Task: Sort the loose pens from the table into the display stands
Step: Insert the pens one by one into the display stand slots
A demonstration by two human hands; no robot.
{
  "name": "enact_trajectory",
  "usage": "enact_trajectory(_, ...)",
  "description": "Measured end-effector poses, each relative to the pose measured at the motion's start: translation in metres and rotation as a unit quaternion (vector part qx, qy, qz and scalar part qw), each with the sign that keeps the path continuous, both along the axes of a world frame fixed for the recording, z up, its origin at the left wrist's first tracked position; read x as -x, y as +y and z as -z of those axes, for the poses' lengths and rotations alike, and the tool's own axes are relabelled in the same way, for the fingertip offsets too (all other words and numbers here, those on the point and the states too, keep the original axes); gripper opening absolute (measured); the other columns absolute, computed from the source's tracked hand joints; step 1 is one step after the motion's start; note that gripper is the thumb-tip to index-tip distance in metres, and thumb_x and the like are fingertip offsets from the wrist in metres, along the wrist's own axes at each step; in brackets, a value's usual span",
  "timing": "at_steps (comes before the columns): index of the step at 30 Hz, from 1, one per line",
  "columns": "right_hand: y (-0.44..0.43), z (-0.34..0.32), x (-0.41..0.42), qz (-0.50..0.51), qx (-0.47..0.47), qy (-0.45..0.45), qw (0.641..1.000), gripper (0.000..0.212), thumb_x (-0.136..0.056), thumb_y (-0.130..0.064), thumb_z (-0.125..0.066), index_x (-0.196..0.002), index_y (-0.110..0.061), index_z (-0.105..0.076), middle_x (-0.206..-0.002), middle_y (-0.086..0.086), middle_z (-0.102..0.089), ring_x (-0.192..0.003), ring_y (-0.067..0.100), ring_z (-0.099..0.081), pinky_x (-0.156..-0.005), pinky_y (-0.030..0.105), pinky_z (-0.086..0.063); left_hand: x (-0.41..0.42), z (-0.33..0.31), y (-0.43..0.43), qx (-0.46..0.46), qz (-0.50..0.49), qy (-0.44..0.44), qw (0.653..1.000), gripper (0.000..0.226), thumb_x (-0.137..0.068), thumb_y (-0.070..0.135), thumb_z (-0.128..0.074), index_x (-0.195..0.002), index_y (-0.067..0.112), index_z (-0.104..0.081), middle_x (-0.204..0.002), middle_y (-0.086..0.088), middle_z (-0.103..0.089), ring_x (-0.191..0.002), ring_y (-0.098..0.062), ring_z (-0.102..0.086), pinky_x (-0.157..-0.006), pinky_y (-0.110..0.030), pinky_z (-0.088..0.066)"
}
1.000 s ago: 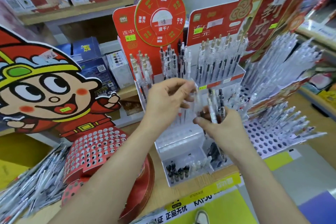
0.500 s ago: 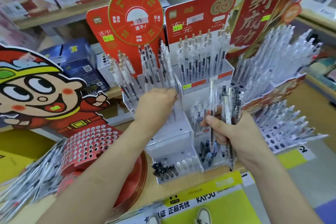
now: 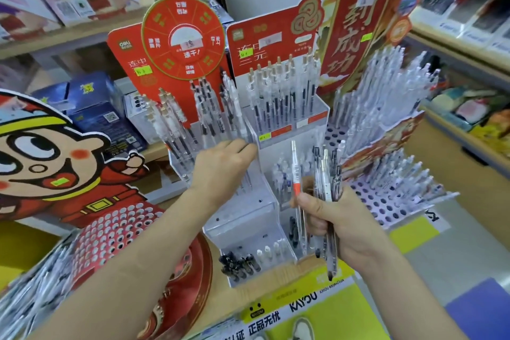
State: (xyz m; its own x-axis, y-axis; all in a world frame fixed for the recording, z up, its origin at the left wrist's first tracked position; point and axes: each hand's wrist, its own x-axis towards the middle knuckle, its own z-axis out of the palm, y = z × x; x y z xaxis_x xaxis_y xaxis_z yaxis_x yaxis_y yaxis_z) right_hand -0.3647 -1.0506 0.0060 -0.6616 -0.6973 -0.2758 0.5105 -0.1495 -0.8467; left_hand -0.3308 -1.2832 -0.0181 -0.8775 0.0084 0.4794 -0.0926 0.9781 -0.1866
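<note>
1. Pens (image 3: 276, 107) fill the clear tiered stand (image 3: 240, 218) in the middle of the frame, the largest of the task's things. It is hard transparent plastic with flat walls and stepped compartments, and the barrels in it stand upright or lean a little.
2. At the right, a white perforated stand (image 3: 386, 201) holds pens in round holes, and many holes are free. At the lower left, a red perforated stand (image 3: 110, 232) has the same pattern of holes.
3. Loose pens (image 3: 27, 298) lie in a heap on the worktop (image 3: 278, 273) at the lower left edge, blurred and crossing each other.
4. A bundle of pens (image 3: 325, 179) stands upright in the right grip (image 3: 339, 226), right of centre. Fingers and thumb are curled tightly round the lower barrels, and the tops fan out above the fist.
5. The left grip (image 3: 223, 171) is at the upper left tier of the clear stand, with its fingers stretched toward the pens there. The back of the hand hides whether it pinches one, so I cannot tell.
6. One pen with an orange band (image 3: 296, 188) stands at the left side of the bundle.
7. I judge each pen to be light, stiff and slim, with a smooth plastic barrel that slips easily inside a bundle. A pinch at mid-barrel, with the tip down, should suit best. The clips may catch on neighbouring pens.
</note>
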Motion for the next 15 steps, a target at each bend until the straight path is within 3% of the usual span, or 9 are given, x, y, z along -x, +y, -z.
enact_trajectory(2,-0.002,-0.001,-0.007,0.014,0.026,-0.021,0.999,0.028,-0.071,-0.006,-0.079,-0.089,-0.008,-0.058,-0.073,0.014,-0.067,-0.039,0.009,-0.033,-0.038,0.017,-0.031,-0.002,-0.009,0.005,-0.071,0.01,0.044,0.996,0.006,-0.086,0.024,-0.067,-0.082,0.019,-0.068,-0.072,0.004,-0.064,-0.061,-0.019,-0.061,-0.042,-0.029,-0.047)
enact_trajectory(4,-0.002,-0.004,-0.015,0.028,0.031,-0.022,0.999,0.016,-0.072,-0.01,-0.073,-0.083,-0.009,-0.06,-0.076,0.016,-0.069,-0.037,0.009,-0.033,-0.038,0.017,-0.031,-0.009,-0.026,0.019,-0.242,0.004,0.055,0.969,0.018,-0.093,0.031,-0.06,-0.086,0.019,-0.073,-0.075,0.008,-0.068,-0.065,-0.013,-0.062,-0.054,-0.029,-0.051)
enact_trajectory(5,-0.004,-0.005,-0.02,0.036,0.027,-0.017,0.999,0.007,-0.074,-0.011,-0.069,-0.078,-0.011,-0.064,-0.076,0.017,-0.069,-0.037,0.008,-0.032,-0.038,0.016,-0.031,-0.014,-0.036,0.026,-0.366,0.0,0.045,0.93,0.017,-0.093,0.029,-0.061,-0.088,0.019,-0.073,-0.075,0.01,-0.069,-0.064,-0.01,-0.061,-0.058,-0.028,-0.052)
enact_trajectory(8,-0.009,-0.006,-0.032,0.042,0.01,0.009,0.999,0.011,-0.074,-0.01,-0.065,-0.067,-0.015,-0.071,-0.076,0.02,-0.067,-0.037,0.009,-0.034,-0.038,0.017,-0.031,-0.034,-0.064,0.039,-0.675,0.025,-0.042,0.736,0.015,-0.094,0.02,-0.059,-0.1,0.013,-0.071,-0.082,0.005,-0.072,-0.056,-0.011,-0.055,-0.052,-0.027,-0.049)
enact_trajectory(9,-0.012,-0.007,-0.036,0.04,0.004,0.015,0.999,0.007,-0.074,-0.011,-0.065,-0.07,-0.013,-0.071,-0.076,0.02,-0.068,-0.037,0.009,-0.034,-0.038,0.017,-0.031,-0.041,-0.07,0.04,-0.723,0.048,-0.076,0.685,0.018,-0.095,0.018,-0.057,-0.106,0.012,-0.069,-0.083,0.004,-0.072,-0.058,-0.013,-0.055,-0.052,-0.025,-0.049)
enact_trajectory(10,-0.015,-0.007,-0.039,0.036,-0.001,0.019,0.999,0.004,-0.073,-0.011,-0.065,-0.075,-0.009,-0.069,-0.077,0.019,-0.069,-0.038,0.009,-0.035,-0.038,0.018,-0.032,-0.047,-0.074,0.038,-0.744,0.068,-0.104,0.656,0.02,-0.094,0.017,-0.057,-0.11,0.012,-0.068,-0.082,0.004,-0.071,-0.06,-0.016,-0.056,-0.054,-0.025,-0.05)
enact_trajectory(12,-0.021,-0.006,-0.046,0.02,-0.013,0.026,0.999,0.014,-0.073,-0.011,-0.066,-0.083,-0.002,-0.064,-0.079,0.019,-0.07,-0.039,0.009,-0.034,-0.039,0.018,-0.031,-0.057,-0.077,0.033,-0.753,0.093,-0.136,0.637,0.021,-0.09,0.014,-0.06,-0.11,0.01,-0.067,-0.08,-0.002,-0.071,-0.063,-0.017,-0.058,-0.06,-0.025,-0.052)
enact_trajectory(15,-0.034,-0.004,-0.056,0.017,-0.03,0.032,0.999,0.02,-0.078,-0.011,-0.066,-0.09,0.003,-0.061,-0.085,0.026,-0.069,-0.039,0.009,-0.038,-0.04,0.02,-0.029,-0.069,-0.074,0.022,-0.764,0.076,-0.108,0.632,0.014,-0.085,0.01,-0.065,-0.098,0.007,-0.07,-0.079,-0.014,-0.071,-0.061,-0.015,-0.061,-0.061,-0.024,-0.053)
